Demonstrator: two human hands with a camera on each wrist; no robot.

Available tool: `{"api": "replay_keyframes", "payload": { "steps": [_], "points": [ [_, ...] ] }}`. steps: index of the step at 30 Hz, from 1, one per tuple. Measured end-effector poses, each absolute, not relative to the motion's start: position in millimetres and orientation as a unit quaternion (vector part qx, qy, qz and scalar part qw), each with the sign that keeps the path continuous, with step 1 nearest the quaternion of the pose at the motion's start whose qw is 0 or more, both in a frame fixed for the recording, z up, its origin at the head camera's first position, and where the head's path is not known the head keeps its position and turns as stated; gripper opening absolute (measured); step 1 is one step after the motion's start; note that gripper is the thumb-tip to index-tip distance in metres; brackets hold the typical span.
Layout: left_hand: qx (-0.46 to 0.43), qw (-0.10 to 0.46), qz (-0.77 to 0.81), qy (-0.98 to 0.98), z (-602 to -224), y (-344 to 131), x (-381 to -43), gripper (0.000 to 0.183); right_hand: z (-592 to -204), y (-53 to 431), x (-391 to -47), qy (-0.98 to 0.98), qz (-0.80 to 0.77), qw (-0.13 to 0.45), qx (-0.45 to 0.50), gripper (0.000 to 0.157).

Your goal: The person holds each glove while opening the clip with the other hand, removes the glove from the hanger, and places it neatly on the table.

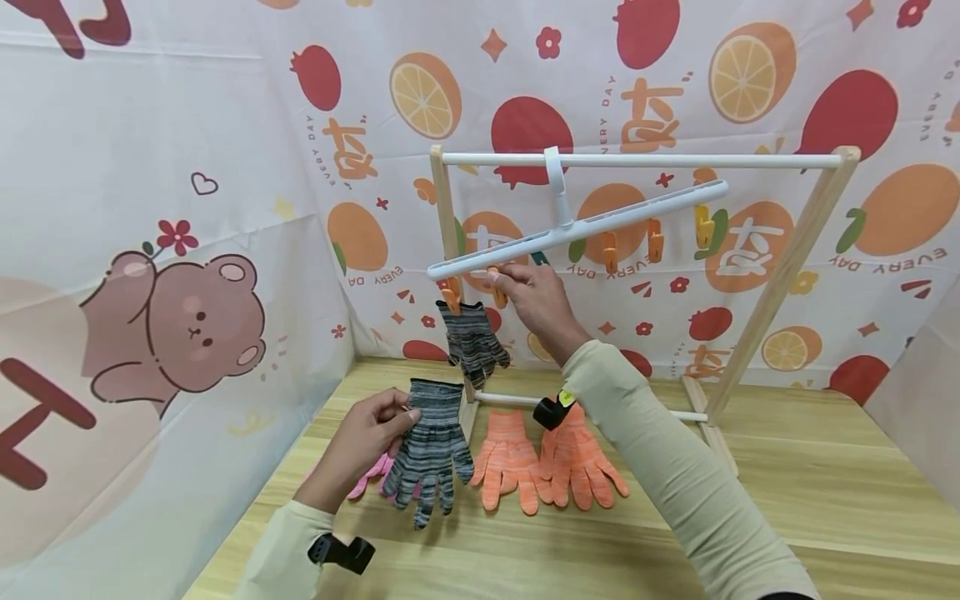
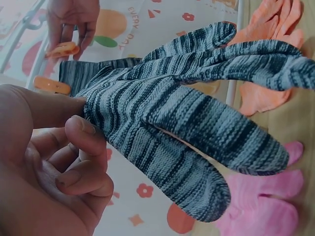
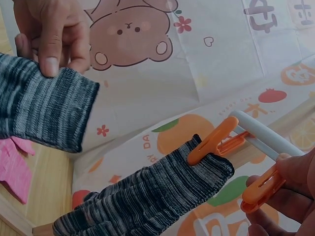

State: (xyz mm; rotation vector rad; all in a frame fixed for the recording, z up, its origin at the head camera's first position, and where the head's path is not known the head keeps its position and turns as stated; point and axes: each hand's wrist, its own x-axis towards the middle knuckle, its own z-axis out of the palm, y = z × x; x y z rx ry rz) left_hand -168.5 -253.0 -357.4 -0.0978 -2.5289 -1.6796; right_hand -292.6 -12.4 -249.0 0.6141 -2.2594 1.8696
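My left hand (image 1: 372,437) pinches the cuff of a grey-and-black striped knit glove (image 1: 431,446), whose fingers hang down over the table. Up at the hanger's low left end, my right hand (image 1: 542,302) pinches an orange clip (image 3: 266,187) between thumb and fingers. A second striped glove (image 1: 474,337) hangs from another orange clip (image 3: 214,142) beside it, gripped at the cuff. The white hanger (image 1: 577,229) tilts, left end lower, and hooks over the rack's top bar.
A wooden rack (image 1: 780,283) with a white top bar (image 1: 675,160) stands at the back. Orange gloves (image 1: 510,458) and a pink glove (image 2: 261,201) lie on the table (image 1: 600,558). More orange clips (image 1: 655,242) and a yellow clip (image 1: 703,227) hang on the hanger's right half.
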Motion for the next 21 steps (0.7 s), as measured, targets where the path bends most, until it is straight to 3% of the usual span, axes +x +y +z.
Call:
{"api": "replay_keyframes", "payload": {
  "steps": [21],
  "points": [
    [-0.046,-0.06,-0.59,-0.804,-390.8,-262.1,-153.3,0.02,-247.2,-12.6,-290.5,-0.753,0.623,0.063,0.2,0.031]
  ]
}}
